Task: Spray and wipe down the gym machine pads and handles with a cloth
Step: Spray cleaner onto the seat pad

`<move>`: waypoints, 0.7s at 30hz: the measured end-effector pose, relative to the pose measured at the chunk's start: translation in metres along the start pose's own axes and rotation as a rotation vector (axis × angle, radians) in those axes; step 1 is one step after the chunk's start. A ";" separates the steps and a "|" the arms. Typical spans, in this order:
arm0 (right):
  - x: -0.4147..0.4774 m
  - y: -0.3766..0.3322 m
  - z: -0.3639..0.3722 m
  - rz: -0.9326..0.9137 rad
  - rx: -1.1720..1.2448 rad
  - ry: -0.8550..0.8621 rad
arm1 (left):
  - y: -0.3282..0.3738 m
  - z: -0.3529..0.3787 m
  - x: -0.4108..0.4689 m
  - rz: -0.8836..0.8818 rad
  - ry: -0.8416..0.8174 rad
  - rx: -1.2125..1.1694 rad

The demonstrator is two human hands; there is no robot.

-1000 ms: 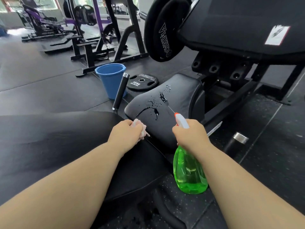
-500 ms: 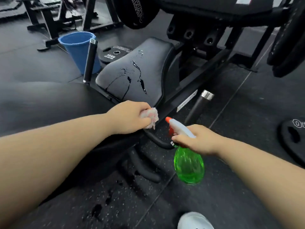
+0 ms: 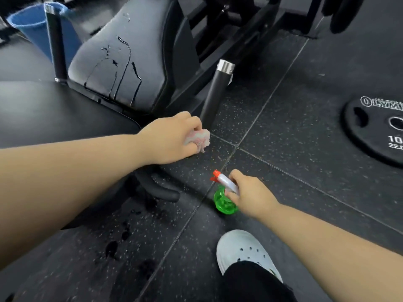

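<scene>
The left grip (image 3: 170,138) curls round the cloth (image 3: 199,138) just beside the handle (image 3: 214,92), likely ready to wipe. The right grip (image 3: 248,192) pinches the bottle (image 3: 224,203) by its neck, low at the floor (image 3: 283,162), probably to park it. The sprayed pad (image 3: 122,62) drips, unwiped.

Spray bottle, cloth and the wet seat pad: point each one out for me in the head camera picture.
spray bottle (image 3: 224,204): head view, on its green body.
cloth (image 3: 201,137): head view, on the exposed pink bunch.
seat pad (image 3: 152,53): head view, on its top face, right of the drips.
</scene>
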State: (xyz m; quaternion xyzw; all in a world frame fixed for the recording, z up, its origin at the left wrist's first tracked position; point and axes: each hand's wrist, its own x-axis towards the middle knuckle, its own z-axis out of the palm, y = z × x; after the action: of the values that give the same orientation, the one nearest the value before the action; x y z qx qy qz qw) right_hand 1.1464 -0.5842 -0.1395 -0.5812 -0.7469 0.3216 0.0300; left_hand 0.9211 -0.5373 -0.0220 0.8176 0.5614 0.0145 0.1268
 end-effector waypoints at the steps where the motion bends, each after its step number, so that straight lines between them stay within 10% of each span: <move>1: -0.004 0.000 -0.001 0.011 -0.009 -0.020 | 0.001 -0.001 0.001 0.000 0.026 -0.040; 6: -0.020 -0.027 -0.049 -0.054 -0.004 0.305 | -0.009 -0.015 -0.003 -0.161 0.181 -0.277; 14: 0.062 -0.171 -0.108 -0.553 0.354 0.362 | -0.051 -0.075 -0.011 -0.387 0.155 -1.510; 21: 0.175 -0.218 -0.108 -0.492 -0.022 0.490 | -0.152 -0.090 -0.030 -0.714 0.265 -0.323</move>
State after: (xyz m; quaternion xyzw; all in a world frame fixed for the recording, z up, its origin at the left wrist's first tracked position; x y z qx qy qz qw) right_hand 0.9505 -0.4065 0.0010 -0.4437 -0.8388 0.1478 0.2788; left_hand 0.7561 -0.4967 0.0346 0.5323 0.8117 0.1626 0.1773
